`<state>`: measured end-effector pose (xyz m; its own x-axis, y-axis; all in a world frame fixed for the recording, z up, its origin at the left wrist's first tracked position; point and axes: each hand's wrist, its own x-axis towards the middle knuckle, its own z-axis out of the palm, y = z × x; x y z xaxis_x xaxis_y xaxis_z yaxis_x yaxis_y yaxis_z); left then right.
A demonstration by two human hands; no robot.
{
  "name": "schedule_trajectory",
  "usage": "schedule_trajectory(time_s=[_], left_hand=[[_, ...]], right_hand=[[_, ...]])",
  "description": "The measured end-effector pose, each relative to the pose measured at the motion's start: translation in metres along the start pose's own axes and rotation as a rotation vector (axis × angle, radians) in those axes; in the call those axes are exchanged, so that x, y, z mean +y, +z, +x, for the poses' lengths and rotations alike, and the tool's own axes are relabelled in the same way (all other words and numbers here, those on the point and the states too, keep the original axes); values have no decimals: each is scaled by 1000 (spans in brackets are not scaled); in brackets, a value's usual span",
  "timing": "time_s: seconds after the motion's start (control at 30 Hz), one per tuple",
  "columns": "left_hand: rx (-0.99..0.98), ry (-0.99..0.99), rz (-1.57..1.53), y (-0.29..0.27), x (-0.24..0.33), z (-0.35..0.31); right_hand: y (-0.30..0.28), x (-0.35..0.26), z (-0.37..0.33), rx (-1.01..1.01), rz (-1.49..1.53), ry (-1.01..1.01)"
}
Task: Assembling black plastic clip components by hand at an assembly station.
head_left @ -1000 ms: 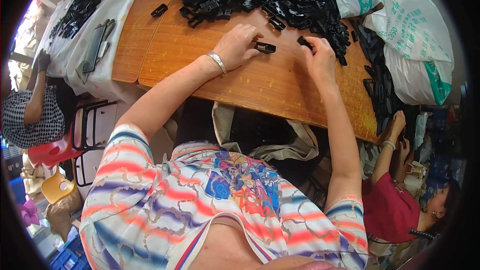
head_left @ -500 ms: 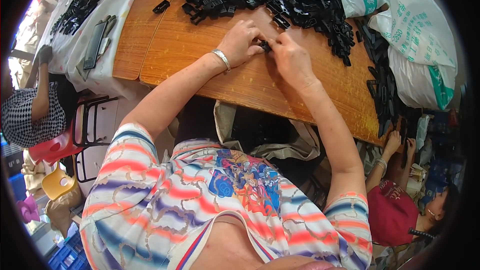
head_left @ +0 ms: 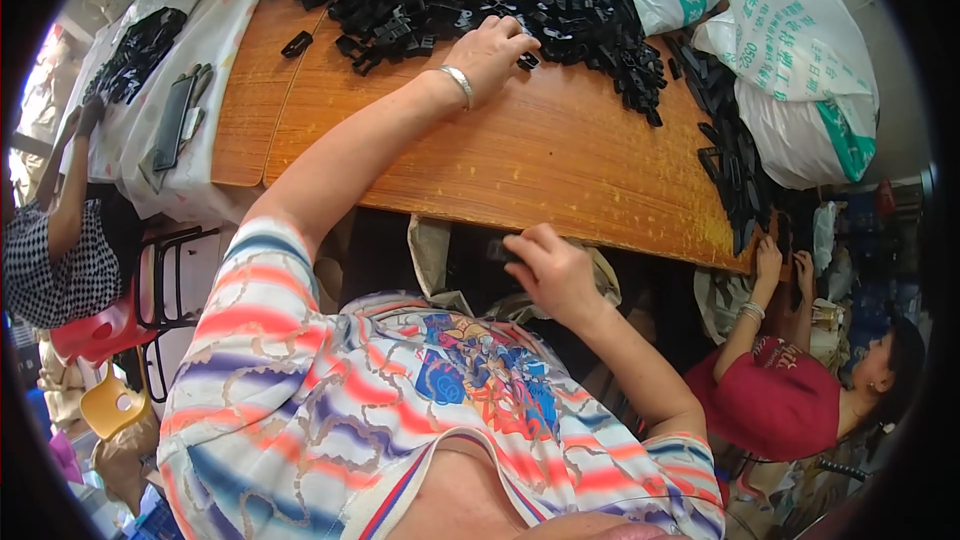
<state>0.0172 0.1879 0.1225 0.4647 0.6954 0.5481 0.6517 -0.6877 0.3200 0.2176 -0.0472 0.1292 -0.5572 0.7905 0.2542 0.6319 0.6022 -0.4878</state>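
My left hand [head_left: 492, 52] is at the near edge of a large heap of small black plastic clips [head_left: 420, 0], its fingers curved and somewhat apart. One loose black clip [head_left: 527, 61] lies on the table right beside its fingertips; whether they touch it I cannot tell. Below the table edge, my right hand [head_left: 555, 270] hovers over an open beige sack [head_left: 430, 258] at my lap, thumb and fingers parted. A small blurred dark piece [head_left: 497, 250] shows just off its fingertips, apparently in the air. The sack's inside is dark.
A wooden table [head_left: 480, 160] spans the front. Longer black parts [head_left: 735, 175] lie along its right side, near white-and-green sacks [head_left: 800, 50]. A single clip [head_left: 297, 44] sits at left. People work at left [head_left: 60, 250] and right [head_left: 775, 390].
My hands have parted from the small black piece they held together. The right hand has dropped toward me over the sack, while the left has reached to the loose clip by the heap.
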Motion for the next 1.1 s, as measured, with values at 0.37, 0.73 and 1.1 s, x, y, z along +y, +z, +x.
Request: schedule_trajectory(time_s=[0.37, 0.73, 1.1], left_hand=[[-135, -25, -76, 0, 18, -23], [-79, -162, -121, -10, 17, -59], [-22, -197, -109, -4, 18, -60]], right_hand=[[-49, 132, 145, 395, -507, -50], [-48, 153, 160, 130, -356, 327], [-22, 88, 154, 114, 198, 376]])
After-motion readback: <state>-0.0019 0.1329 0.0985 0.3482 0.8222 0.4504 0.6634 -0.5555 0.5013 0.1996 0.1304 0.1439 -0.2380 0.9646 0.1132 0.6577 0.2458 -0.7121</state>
